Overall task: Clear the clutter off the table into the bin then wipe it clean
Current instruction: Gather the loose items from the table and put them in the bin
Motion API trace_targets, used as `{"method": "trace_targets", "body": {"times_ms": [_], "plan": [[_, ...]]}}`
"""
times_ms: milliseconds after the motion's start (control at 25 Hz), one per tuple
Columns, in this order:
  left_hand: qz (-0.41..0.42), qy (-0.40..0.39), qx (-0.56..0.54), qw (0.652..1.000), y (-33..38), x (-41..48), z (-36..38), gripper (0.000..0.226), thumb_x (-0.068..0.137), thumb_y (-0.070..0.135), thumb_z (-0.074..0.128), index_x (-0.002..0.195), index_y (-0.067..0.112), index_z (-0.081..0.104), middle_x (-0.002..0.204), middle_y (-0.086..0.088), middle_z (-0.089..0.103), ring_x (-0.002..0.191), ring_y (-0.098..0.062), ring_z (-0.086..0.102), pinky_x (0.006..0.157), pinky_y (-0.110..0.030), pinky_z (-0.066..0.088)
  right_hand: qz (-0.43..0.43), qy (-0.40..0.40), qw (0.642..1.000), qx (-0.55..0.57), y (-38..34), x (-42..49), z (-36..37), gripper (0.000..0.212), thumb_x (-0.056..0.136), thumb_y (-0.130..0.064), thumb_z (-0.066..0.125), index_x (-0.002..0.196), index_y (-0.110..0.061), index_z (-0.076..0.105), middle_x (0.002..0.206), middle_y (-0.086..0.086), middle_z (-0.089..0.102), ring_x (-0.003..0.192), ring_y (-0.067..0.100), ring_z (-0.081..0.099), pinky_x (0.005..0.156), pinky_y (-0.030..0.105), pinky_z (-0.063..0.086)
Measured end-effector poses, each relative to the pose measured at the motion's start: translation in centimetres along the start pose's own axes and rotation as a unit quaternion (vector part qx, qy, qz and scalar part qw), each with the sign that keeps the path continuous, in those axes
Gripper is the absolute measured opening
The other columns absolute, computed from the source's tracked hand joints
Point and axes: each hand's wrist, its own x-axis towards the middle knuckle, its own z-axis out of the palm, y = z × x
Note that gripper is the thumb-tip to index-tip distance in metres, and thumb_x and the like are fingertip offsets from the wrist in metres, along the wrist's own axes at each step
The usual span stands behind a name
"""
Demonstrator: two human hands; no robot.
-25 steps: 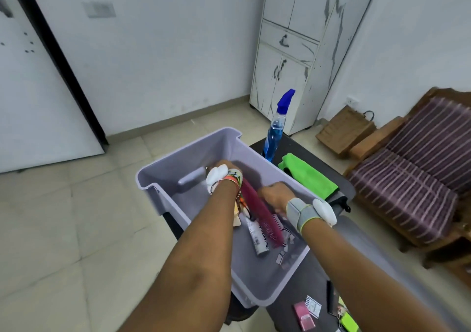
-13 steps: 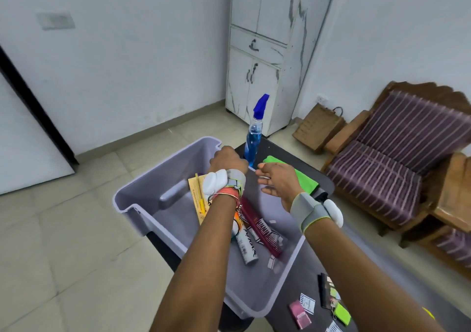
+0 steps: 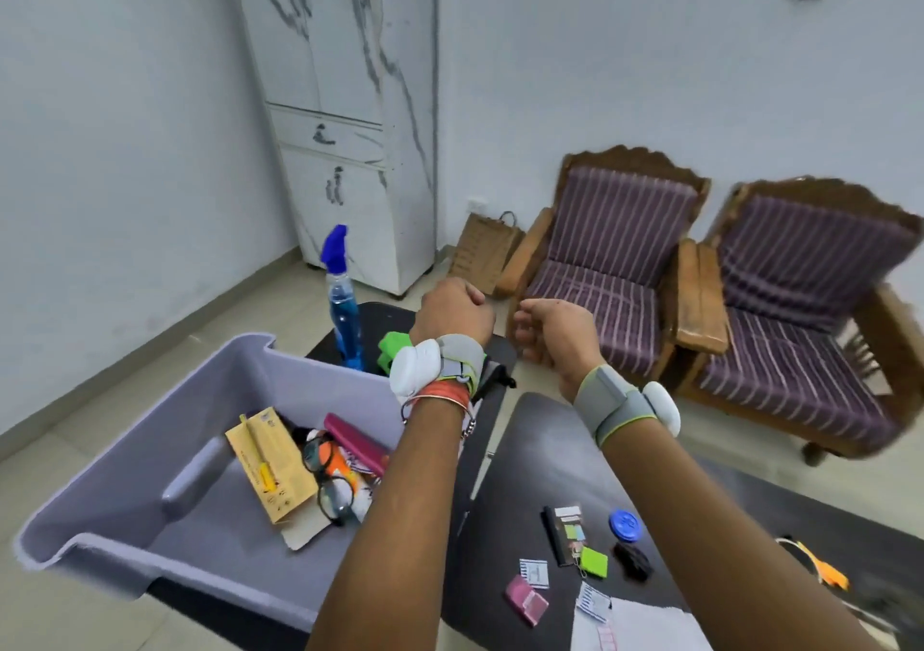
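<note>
- The bin (image 3: 125,515), lilac plastic, sits on the dark table (image 3: 525,460) and fills the lower left of the view.
- Inside the bin lie a yellow card (image 3: 270,470), glasses (image 3: 325,480) and a pink comb (image 3: 357,443), heaped toward its right wall.
- The left hand (image 3: 452,312) is raised above the bin's far right corner, its fingers curled into a fist with the back toward the camera; nothing shows in it.
- The right hand (image 3: 555,335) is raised just right of the left, apart from it, its fingers loosely bent and holding nothing.
- Clutter on the table right of the bin: a blue lid (image 3: 624,525), a black clip (image 3: 632,560), a green tag (image 3: 594,561), a pink packet (image 3: 526,600) and a striped card (image 3: 534,573).
- A white paper (image 3: 645,625) lies at the near edge, right of the bin.
- Behind the bin's far corner stands a spray bottle (image 3: 344,310), upright, with a green cloth (image 3: 392,350) just right of it.
- Two striped chairs (image 3: 600,275) stand well beyond the bin, to its right.
</note>
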Motion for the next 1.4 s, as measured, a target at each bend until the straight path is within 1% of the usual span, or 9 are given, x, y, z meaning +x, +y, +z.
{"method": "trace_targets", "body": {"times_ms": [160, 440, 600, 840, 960, 1040, 1240, 1320, 1400], "plan": [[0.032, -0.061, 0.018, 0.997, 2.9, -2.5, 6.1, 0.012, 0.079, 0.024, 0.064, 0.090, 0.028, 0.068, 0.103, 0.000, 0.069, 0.094, -0.024, 0.066, 0.076, -0.026, 0.049, 0.002, 0.077, 0.997, -0.018, 0.5, 0.4, -8.0, 0.013, 0.085, -0.018, 0.057, 0.079, -0.015, 0.068, 0.071, 0.000, 0.068, 0.061, 0.014, 0.058, 0.050, 0.024, 0.045], [0.056, -0.171, 0.065, 0.982, 5.6, -8.4, 18.3, 0.013, 0.083, 0.019, 0.062, 0.091, 0.024, 0.070, 0.103, -0.001, 0.070, 0.091, -0.028, 0.068, 0.081, -0.033, 0.055, 0.088, 0.182, 0.979, -0.012, 6.1, 0.0, -22.1, 0.012, 0.088, -0.019, 0.055, 0.085, -0.017, 0.066, 0.081, -0.001, 0.068, 0.067, 0.014, 0.059, 0.058, 0.024, 0.047], [0.046, -0.211, 0.096, 0.972, 5.1, -12.0, 24.5, 0.016, 0.084, 0.018, 0.062, 0.096, 0.023, 0.071, 0.104, -0.003, 0.070, 0.093, -0.029, 0.067, 0.084, -0.033, 0.052, 0.143, 0.201, 0.969, -0.018, 11.2, -0.4, -28.1, 0.016, 0.090, -0.022, 0.054, 0.096, -0.014, 0.067, 0.086, -0.001, 0.068, 0.070, 0.015, 0.061, 0.059, 0.025, 0.047], [0.030, -0.269, 0.132, 0.953, 2.1, -14.8, 32.4, 0.015, 0.081, 0.018, 0.065, 0.094, 0.023, 0.071, 0.104, -0.004, 0.071, 0.090, -0.030, 0.069, 0.086, -0.036, 0.055, 0.209, 0.223, 0.952, -0.011, 19.5, -0.2, -33.3, 0.014, 0.089, -0.014, 0.054, 0.075, -0.016, 0.059, 0.076, 0.006, 0.062, 0.056, 0.016, 0.050, 0.056, 0.024, 0.039], [0.026, -0.286, 0.149, 0.946, -0.7, -15.9, 36.2, 0.015, 0.081, 0.019, 0.066, 0.095, 0.023, 0.070, 0.108, -0.004, 0.070, 0.098, -0.029, 0.067, 0.087, -0.033, 0.054, 0.242, 0.231, 0.939, -0.083, 25.1, -0.1, -35.0, 0.007, 0.083, -0.015, 0.057, 0.079, -0.015, 0.063, 0.093, 0.015, 0.061, 0.082, 0.030, 0.060, 0.080, 0.039, 0.053], [0.027, -0.301, 0.165, 0.939, -3.1, -16.6, 38.5, 0.015, 0.080, 0.019, 0.066, 0.094, 0.024, 0.069, 0.111, -0.005, 0.069, 0.101, -0.029, 0.065, 0.087, -0.032, 0.052, 0.265, 0.242, 0.928, -0.096, 28.4, -0.3, -35.8, 0.009, 0.081, -0.012, 0.056, 0.075, -0.014, 0.062, 0.092, 0.013, 0.059, 0.086, 0.032, 0.057, 0.089, 0.044, 0.050], [0.027, -0.329, 0.188, 0.925, -10.0, -17.7, 44.1, 0.020, 0.079, 0.012, 0.065, 0.096, 0.020, 0.071, 0.111, -0.005, 0.069, 0.103, -0.028, 0.063, 0.082, -0.026, 0.047, 0.279, 0.261, 0.913, -0.141, 36.6, -0.1, -37.0, 0.009, 0.078, -0.007, 0.053, 0.072, -0.012, 0.057, 0.082, 0.009, 0.051, 0.077, 0.026, 0.043, 0.064, 0.028, 0.035], [0.018, -0.333, 0.197, 0.922, -12.8, -17.9, 45.6, 0.023, 0.080, 0.011, 0.065, 0.102, 0.016, 0.069, 0.113, -0.006, 0.068, 0.106, -0.027, 0.063, 0.085, -0.027, 0.048, 0.290, 0.277, 0.902, -0.157, 39.1, 0.0, -37.5, 0.006, 0.078, -0.012, 0.053, 0.079, -0.017, 0.053, 0.092, 0.006, 0.044, 0.077, 0.024, 0.039, 0.059, 0.025, 0.032], [0.007, -0.339, 0.205, 0.918, -16.0, -18.6, 47.3, 0.027, 0.080, 0.010, 0.066, 0.107, 0.014, 0.067, 0.117, -0.009, 0.066, 0.108, -0.028, 0.062, 0.089, -0.030, 0.049, 0.309, 0.281, 0.890, -0.184, 42.0, 0.2, -37.9, 0.016, 0.079, -0.015, 0.056, 0.094, -0.018, 0.057, 0.105, 0.006, 0.046, 0.084, 0.028, 0.049, 0.068, 0.025, 0.044]]}}
